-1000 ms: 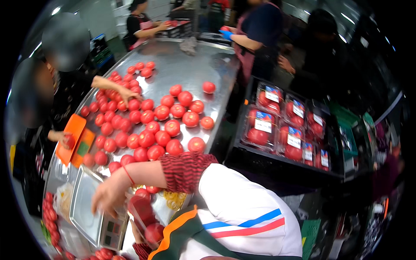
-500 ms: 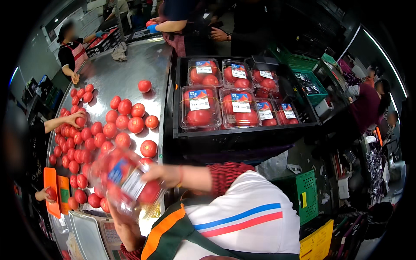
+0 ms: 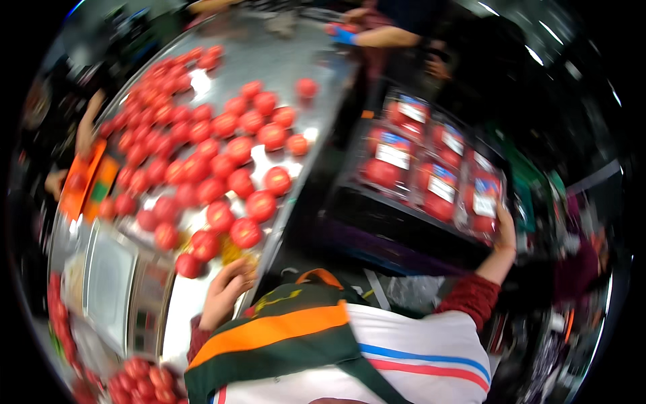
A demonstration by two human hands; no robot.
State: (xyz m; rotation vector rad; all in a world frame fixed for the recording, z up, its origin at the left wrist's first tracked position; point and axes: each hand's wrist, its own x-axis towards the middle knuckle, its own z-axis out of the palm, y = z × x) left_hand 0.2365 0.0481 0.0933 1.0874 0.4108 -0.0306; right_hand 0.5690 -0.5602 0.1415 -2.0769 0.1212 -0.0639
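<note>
My right hand is closed on the outer edge of a clear plastic tomato pack with a blue and white label. This pack sits at the near right corner of the black crate, beside several similar packs. On the left, my left hand is at the metal table's near edge, its bent fingers apart beside a heap of yellow rubber bands. Loose red tomatoes lie just beyond it. Motion blurs the picture, and whether a finger touches a band is unclear.
Many loose tomatoes cover the metal table. Left of my left hand stands a scale with a pale tray; an orange crate-like item lies beyond. A co-worker's arm reaches in from the left; a blue-gloved hand works at the far side.
The tomato pack that both hands held over the table is now in the crate under my right hand. My left hand has let go and is by the rubber bands. The view has turned.
</note>
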